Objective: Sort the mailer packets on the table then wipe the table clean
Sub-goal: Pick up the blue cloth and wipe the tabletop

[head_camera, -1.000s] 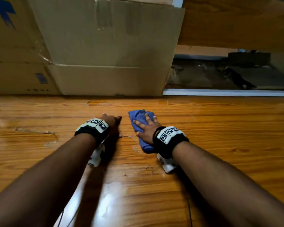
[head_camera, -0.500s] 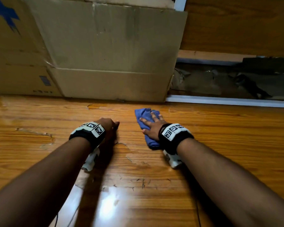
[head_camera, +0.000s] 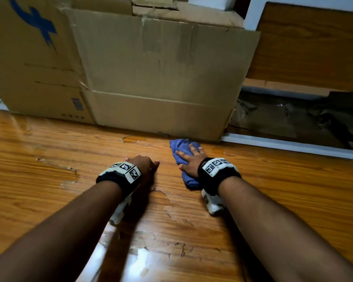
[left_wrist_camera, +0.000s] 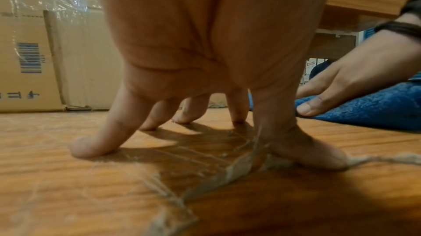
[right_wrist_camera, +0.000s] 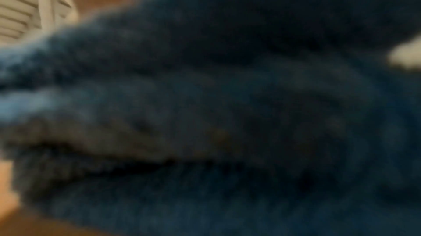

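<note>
A folded blue cloth (head_camera: 180, 154) lies on the wooden table (head_camera: 283, 190), its far end close to the cardboard box. My right hand (head_camera: 190, 159) presses flat on the cloth with straight, spread fingers; the left wrist view shows the right hand (left_wrist_camera: 341, 81) on the cloth (left_wrist_camera: 369, 110) the same way. The right wrist view is a blur filled by the cloth (right_wrist_camera: 227, 113). My left hand (head_camera: 143, 162) stands beside it, propped on the spread fingertips (left_wrist_camera: 91, 146) on the bare wood, holding nothing. No mailer packets are in view.
A large cardboard box (head_camera: 161, 78) stands along the table's far edge, a second box (head_camera: 29, 68) with a blue mark to its left. The table's varnish (head_camera: 167, 202) is cracked and peeling near my left hand. Past the white edge strip (head_camera: 293, 145) at the right lies a dark recess.
My right hand has pushed the cloth away from me, up to the foot of the cardboard box. The left hand stays propped on the wood beside it.
</note>
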`<action>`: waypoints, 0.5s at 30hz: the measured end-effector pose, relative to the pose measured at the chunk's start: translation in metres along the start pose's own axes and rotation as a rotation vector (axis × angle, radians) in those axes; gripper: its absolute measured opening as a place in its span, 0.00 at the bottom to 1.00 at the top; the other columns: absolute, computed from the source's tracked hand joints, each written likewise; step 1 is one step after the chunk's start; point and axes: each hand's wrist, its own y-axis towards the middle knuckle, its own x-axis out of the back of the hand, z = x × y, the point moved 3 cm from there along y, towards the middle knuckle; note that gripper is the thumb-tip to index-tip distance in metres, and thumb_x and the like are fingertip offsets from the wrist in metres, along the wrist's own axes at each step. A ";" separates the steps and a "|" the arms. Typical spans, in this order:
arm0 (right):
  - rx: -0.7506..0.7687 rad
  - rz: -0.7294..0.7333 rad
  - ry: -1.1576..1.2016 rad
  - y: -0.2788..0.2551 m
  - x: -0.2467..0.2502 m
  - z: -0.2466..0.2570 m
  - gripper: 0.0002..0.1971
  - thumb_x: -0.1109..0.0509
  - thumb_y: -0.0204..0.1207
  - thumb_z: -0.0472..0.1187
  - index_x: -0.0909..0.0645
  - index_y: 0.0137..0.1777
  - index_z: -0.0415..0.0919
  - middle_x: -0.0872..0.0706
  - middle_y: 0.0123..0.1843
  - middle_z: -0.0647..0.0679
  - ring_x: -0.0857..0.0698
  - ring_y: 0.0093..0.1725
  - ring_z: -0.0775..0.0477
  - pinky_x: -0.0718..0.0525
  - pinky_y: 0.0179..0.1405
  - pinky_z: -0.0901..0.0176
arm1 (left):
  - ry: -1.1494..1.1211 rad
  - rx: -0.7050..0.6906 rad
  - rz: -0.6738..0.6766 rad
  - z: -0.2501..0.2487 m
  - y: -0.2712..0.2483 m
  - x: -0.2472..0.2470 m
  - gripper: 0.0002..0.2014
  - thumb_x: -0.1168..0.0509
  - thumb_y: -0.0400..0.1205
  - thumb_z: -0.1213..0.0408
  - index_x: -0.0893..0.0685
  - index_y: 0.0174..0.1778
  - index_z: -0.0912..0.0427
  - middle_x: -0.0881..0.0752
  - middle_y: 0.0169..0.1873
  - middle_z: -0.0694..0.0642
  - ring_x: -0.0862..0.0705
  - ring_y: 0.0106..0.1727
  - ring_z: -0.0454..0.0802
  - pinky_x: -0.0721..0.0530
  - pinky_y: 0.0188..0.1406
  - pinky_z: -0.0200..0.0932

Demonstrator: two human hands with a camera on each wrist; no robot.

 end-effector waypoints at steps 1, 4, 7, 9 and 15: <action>-0.021 -0.008 -0.015 0.000 0.001 -0.016 0.31 0.48 0.83 0.63 0.56 0.83 0.67 0.63 0.86 0.42 0.61 0.84 0.33 0.59 0.83 0.43 | -0.009 -0.001 -0.003 0.000 0.000 -0.001 0.23 0.52 0.90 0.56 0.39 0.83 0.45 0.32 0.78 0.63 0.36 0.79 0.62 0.40 0.77 0.66; -0.190 -0.048 0.035 -0.003 0.004 -0.079 0.32 0.49 0.81 0.65 0.57 0.83 0.67 0.62 0.86 0.40 0.61 0.84 0.34 0.58 0.83 0.42 | 0.004 -0.015 -0.009 -0.001 -0.002 -0.003 0.23 0.52 0.90 0.59 0.41 0.84 0.47 0.36 0.80 0.64 0.43 0.82 0.62 0.45 0.78 0.67; -0.367 -0.056 0.138 -0.008 0.002 -0.110 0.31 0.50 0.82 0.63 0.57 0.83 0.67 0.66 0.86 0.43 0.62 0.84 0.33 0.59 0.83 0.39 | 0.010 -0.021 0.014 0.001 0.001 -0.003 0.29 0.49 0.89 0.65 0.47 0.84 0.39 0.39 0.81 0.66 0.46 0.83 0.66 0.46 0.77 0.71; -0.396 -0.078 0.179 -0.011 0.004 -0.097 0.30 0.49 0.83 0.59 0.54 0.83 0.65 0.67 0.86 0.43 0.63 0.84 0.33 0.60 0.81 0.38 | 0.006 -0.012 0.046 0.003 0.005 -0.003 0.30 0.47 0.88 0.67 0.46 0.83 0.37 0.41 0.82 0.66 0.44 0.82 0.69 0.43 0.76 0.74; -0.012 -0.011 -0.007 -0.010 -0.020 -0.003 0.31 0.49 0.82 0.62 0.57 0.82 0.68 0.66 0.85 0.41 0.65 0.83 0.32 0.59 0.82 0.36 | 0.008 -0.031 0.041 -0.004 -0.006 0.005 0.33 0.39 0.85 0.62 0.45 0.83 0.39 0.35 0.80 0.60 0.36 0.80 0.64 0.41 0.74 0.74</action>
